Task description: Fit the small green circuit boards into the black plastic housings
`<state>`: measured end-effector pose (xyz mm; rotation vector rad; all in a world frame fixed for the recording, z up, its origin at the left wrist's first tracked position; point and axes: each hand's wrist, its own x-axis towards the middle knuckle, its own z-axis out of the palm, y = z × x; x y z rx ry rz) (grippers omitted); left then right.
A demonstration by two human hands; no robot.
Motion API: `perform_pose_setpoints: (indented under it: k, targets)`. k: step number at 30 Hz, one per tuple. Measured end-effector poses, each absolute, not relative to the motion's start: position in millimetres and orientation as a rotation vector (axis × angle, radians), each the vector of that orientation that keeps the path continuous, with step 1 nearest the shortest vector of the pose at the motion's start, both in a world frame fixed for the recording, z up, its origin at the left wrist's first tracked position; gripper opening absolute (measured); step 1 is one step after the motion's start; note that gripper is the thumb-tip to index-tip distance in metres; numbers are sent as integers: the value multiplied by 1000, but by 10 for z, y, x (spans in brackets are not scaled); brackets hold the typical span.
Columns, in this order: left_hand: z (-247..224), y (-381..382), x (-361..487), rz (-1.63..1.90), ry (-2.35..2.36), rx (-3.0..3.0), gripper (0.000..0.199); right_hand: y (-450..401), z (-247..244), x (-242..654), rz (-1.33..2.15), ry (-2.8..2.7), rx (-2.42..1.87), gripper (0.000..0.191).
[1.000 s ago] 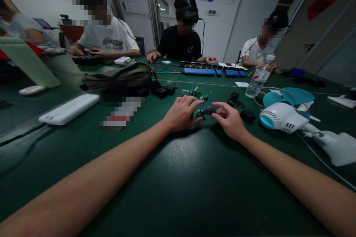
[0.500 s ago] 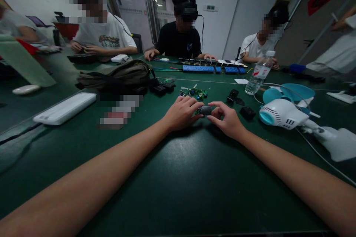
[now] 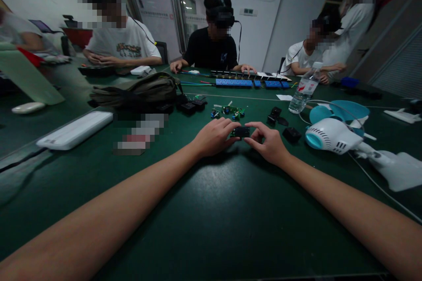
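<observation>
A small circuit board (image 3: 242, 132) with a dark rectangular face and a green edge is held up between my two hands, above the table. My left hand (image 3: 216, 136) pinches its left end between thumb and fingers. At the right end, the thumb and index finger of my right hand (image 3: 265, 140) close on the board's edge. Just beyond them lie several loose green circuit boards (image 3: 232, 109) with blue parts. Black plastic pieces (image 3: 274, 115) and a small black block (image 3: 292, 134) rest to the right of my right hand.
A white and teal fan (image 3: 332, 134) lies at right, near a water bottle (image 3: 305, 90). At left are a white power strip (image 3: 77, 129), a dark bag (image 3: 135, 92) and black blocks (image 3: 191, 105). Co-workers sit across the green table (image 3: 211, 219), behind blue terminal strips (image 3: 234, 83).
The board's face has turned from grey with glare to dark. My right fingertips have moved slightly left onto its end. A person in white at the back right has shifted left.
</observation>
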<state>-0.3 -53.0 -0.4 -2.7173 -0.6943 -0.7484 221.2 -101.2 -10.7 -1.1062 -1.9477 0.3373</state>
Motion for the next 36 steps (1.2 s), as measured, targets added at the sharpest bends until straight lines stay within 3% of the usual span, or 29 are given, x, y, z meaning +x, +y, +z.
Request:
perform_pose_setpoints:
  k: [36]
  targets:
    - [-26, -527, -10, -812, -742, -2767, 29, -1028, -101, 2213, 273, -1977, -1156, 32]
